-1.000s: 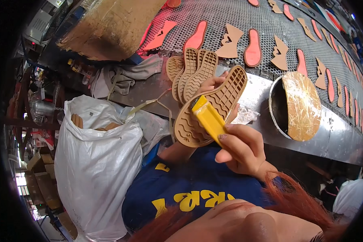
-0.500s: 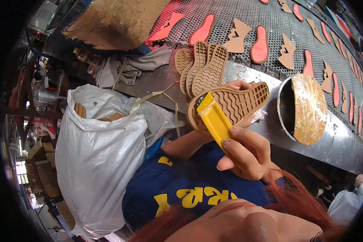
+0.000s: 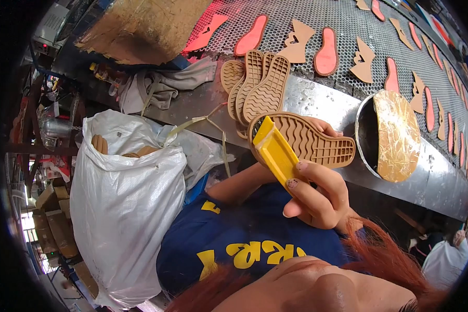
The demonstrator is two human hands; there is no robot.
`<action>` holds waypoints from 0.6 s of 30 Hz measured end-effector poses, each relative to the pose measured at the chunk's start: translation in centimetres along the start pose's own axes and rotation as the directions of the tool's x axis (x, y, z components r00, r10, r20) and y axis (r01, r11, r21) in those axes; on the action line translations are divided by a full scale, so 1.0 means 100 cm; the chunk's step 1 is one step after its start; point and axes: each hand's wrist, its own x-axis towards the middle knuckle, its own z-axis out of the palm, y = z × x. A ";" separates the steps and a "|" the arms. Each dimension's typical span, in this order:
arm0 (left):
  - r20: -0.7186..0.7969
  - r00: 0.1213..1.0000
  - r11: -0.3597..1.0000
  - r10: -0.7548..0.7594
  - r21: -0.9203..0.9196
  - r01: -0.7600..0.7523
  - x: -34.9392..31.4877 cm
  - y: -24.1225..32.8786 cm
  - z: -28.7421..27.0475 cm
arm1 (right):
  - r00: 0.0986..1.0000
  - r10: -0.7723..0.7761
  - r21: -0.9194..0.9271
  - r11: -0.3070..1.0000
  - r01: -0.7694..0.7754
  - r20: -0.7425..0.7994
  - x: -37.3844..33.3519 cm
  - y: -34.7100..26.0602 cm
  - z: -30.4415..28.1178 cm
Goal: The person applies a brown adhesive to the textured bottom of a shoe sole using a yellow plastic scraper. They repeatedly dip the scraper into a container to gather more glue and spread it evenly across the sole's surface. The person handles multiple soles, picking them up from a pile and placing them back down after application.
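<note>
A tan shoe sole [image 3: 317, 139] with wavy tread faces up in front of me, its heel end pointing right. My left hand [image 3: 323, 126] grips it from behind; most of that hand is hidden, with some fingers showing past the upper edge. My right hand [image 3: 320, 195] is closed around the handle of a yellow brush [image 3: 275, 151]. The dark bristles lie at the rim of the sole's wide toe end. Just beyond, several similar soles [image 3: 268, 86] are fanned out in a stack on the metal ledge.
Right of the sole stands a round can [image 3: 366, 138], half covered by a brown taped lid [image 3: 398, 135]. A mesh conveyor [image 3: 343, 26] carries pink insoles [image 3: 326, 52] and tan cut pieces [image 3: 362, 61]. At left sits a white sack [image 3: 127, 208] with soles inside; grey cloth [image 3: 166, 86] lies behind it.
The sole has turned clockwise, its heel end swinging downward. The brush remains at the toe end. The whole view has shifted slightly.
</note>
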 end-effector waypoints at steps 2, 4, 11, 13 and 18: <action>0.054 0.998 0.997 0.025 0.067 -0.028 -0.001 0.001 -0.004 | 1.000 0.001 0.071 0.997 -0.002 0.007 -0.003 0.003 0.001; 0.107 0.993 0.995 0.039 0.090 -0.049 -0.002 0.001 -0.007 | 1.000 -0.014 0.183 0.983 0.016 -0.016 -0.008 0.012 0.005; 0.216 0.974 0.978 0.072 0.178 -0.112 -0.005 0.006 -0.009 | 0.997 0.025 0.392 0.920 0.006 -0.075 -0.009 0.021 0.006; 0.148 0.986 0.958 0.077 0.262 -0.114 -0.011 0.008 -0.011 | 0.977 0.057 0.313 0.950 0.011 -0.207 -0.012 0.021 0.007; -0.125 0.991 0.859 0.054 0.512 0.018 -0.019 0.035 -0.008 | 0.957 0.102 -0.089 0.988 -0.130 -0.272 -0.010 0.037 -0.016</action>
